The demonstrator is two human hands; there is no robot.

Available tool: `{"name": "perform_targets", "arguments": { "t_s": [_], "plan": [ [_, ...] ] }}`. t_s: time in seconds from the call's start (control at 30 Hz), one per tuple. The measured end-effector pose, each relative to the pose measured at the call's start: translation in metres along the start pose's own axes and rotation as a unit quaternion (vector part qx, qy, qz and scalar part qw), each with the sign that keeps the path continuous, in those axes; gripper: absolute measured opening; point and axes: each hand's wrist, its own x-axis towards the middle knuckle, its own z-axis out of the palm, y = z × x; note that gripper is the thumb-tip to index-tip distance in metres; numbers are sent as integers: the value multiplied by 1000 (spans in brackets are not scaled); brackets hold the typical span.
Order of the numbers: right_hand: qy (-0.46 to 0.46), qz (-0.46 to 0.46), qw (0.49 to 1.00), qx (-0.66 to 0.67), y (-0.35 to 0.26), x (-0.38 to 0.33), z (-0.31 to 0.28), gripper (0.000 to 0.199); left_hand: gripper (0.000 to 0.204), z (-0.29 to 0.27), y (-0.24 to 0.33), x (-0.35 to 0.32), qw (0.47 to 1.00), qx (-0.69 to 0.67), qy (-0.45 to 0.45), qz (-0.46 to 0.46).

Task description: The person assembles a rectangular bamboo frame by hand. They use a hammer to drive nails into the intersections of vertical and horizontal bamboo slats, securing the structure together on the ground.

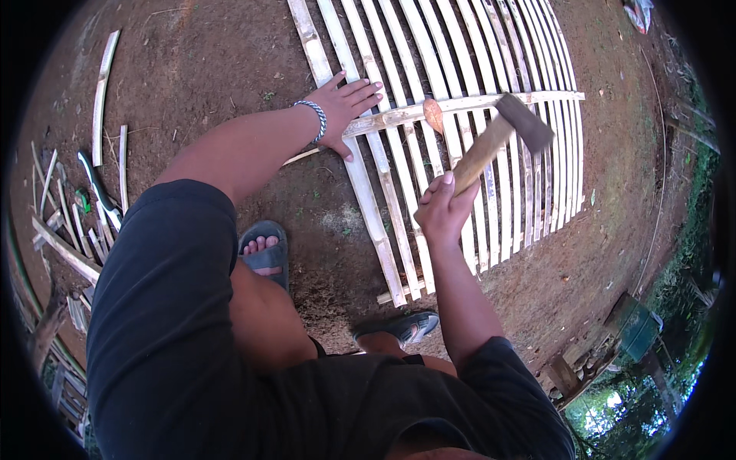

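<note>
A panel of pale bamboo slats (388, 222) lies on the ground before me, with a bamboo crosspiece (406, 115) running over its middle. My left hand (337, 107) presses flat on the panel's left edge, fingers spread, beside the crosspiece's left end. In my right hand (447, 211) is the wooden handle of a hatchet (484, 151). Its dark metal head is raised over the slats right of centre, near the crosspiece, slightly blurred. A dry brown leaf (434, 116) rests on the crosspiece between my hands.
Loose bamboo strips (106, 96) are scattered on the bare soil at the left. Among them lies a long tool with a dark handle (92, 178). My sandalled feet (264, 253) stand near the panel's lower left corner. A green container (639, 330) sits at the lower right.
</note>
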Motion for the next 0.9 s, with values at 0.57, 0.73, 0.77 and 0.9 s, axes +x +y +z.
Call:
{"name": "perform_targets", "arguments": {
  "t_s": [0.57,0.73,0.77,0.9],
  "plan": [
    [-216,-9,867,-449,14,-8,1,42,138,2,-1,3,1000,5,0,-6],
    [-136,-38,928,-344,14,-23,0,42,138,1,3,-4,1000,-6,-1,-7],
    [-135,-30,920,-366,22,-21,-2,42,138,-5,2,-1,1000,-1,2,-5],
    [-218,24,872,-437,29,-13,-14,41,140,-11,5,-1,1000,14,-11,9]
  ]
}}
